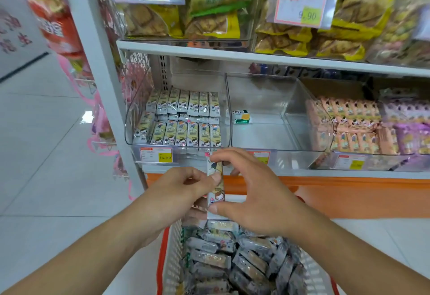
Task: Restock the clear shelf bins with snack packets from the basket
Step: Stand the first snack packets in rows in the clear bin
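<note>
Basket [173,246] brimming below; left hand [183,192] and right hand [251,192] pinching packets [216,183] edge-on. Risking slippage back down, stack being loosely squared.

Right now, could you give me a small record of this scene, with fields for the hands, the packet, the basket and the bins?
left hand: pinches the packet from its left side
right hand: grips the packet, fingers at its top, thumb at its bottom
packet: upright, held above the basket, in front of the shelf edge
basket: white with orange rim, holds many loose packets
left bin: holds rows of standing packets
middle bin: nearly bare, one small green pack inside
right bin: holds pink packets
</note>
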Motion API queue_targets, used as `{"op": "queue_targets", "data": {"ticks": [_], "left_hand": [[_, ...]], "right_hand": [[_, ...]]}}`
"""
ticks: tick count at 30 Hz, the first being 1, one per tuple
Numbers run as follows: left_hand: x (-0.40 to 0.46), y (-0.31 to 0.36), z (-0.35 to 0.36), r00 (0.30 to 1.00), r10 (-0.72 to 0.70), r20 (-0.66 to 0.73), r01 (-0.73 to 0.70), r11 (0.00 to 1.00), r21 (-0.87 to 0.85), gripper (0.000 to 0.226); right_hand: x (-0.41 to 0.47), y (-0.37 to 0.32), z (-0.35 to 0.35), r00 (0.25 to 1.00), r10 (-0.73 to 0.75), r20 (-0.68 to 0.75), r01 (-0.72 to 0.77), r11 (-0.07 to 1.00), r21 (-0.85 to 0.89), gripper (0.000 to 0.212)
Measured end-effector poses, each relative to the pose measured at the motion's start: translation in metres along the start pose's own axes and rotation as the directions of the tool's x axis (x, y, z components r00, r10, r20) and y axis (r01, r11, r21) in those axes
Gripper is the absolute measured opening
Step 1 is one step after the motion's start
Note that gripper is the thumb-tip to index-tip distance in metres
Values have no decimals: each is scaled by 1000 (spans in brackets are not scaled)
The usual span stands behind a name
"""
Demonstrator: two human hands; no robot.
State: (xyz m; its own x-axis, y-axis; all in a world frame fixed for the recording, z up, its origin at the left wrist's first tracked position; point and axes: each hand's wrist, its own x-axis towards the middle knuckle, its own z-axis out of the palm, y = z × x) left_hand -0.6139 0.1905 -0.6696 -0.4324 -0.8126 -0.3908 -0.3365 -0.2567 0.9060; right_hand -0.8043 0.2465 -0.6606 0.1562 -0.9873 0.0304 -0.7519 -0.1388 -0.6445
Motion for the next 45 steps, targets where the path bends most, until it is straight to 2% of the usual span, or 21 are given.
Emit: {"op": "queue_targets", "data": {"ticks": [1, 2, 4, 6, 8, 12, 17, 23, 30, 33, 38, 40, 42, 44, 45], "left_hand": [[1, 3, -7, 997, 68, -27, -64, 987, 146, 42], [3, 5, -19, 984, 168, -62, -136, 926, 352, 40], [10, 9, -48, 915, 397, -77, -221, 650, 727, 45], [18, 8, -78, 890, 455, -35, -174, 408, 896, 55], [24, 4, -102, 922, 388, -25, -116, 336, 935, 65], [28, -3, -122, 960, 280, -22, -94, 395, 914, 66], [32, 0, -134, 971, 236, -24, -100, 498, 861, 65], [34, -5, -139, 973, 232, 13, -140, 538, 831, 67], [31, -4, -135, 968, 252, 15, -149, 522, 840, 69], [24, -1, -128, 958, 286, 7, -157, 505, 849, 67], [6, 10, -105, 918, 396, 30, -229, 465, 855, 49], [5, 0, -88, 940, 325, 101, -246, 443, 862, 44], [6, -19, -66, 968, 151, 199, -244, 401, 883, 44], [5, -41, -41, 954, -77, 290, -242, 372, 896, 49], [5, -54, -30, 934, -191, 302, -220, 357, 908, 53]], "right_hand": [[2, -1, 0, 1000, 14, -14, -14, 1000, -2, 74], [5, -1, 0, 999, 28, -30, -28, 1000, -2, 72], [16, -4, -3, 997, 41, -65, -41, 999, 3, 70], [36, -10, -7, 995, 40, -88, -38, 999, 24, 67], [69, -21, -9, 995, 29, -97, -26, 999, 32, 66], [154, -34, 9, 997, 30, -68, -31, 999, -15, 67], [227, -27, 46, 991, 98, 94, -92, 994, -66, 67], [242, -15, 70, 993, 52, 102, -42, 995, -95, 71], [230, -13, 64, 997, 21, 80, -18, 999, -39, 76], [205, -19, 52, 1000, 18, 19, -18, 999, 26, 65], [124, -19, 33, 978, -104, -181, 108, 994, 14, 15], [85, -6, 38, 989, -64, -134, 75, 994, 75, 2], [48, 17, 56, 999, 28, 21, -30, 996, 85, 9], [17, 48, 87, 965, 144, 220, -141, 990, -33, 15], [3, 63, 105, 923, 201, 327, -177, 979, -102, 18]]}}
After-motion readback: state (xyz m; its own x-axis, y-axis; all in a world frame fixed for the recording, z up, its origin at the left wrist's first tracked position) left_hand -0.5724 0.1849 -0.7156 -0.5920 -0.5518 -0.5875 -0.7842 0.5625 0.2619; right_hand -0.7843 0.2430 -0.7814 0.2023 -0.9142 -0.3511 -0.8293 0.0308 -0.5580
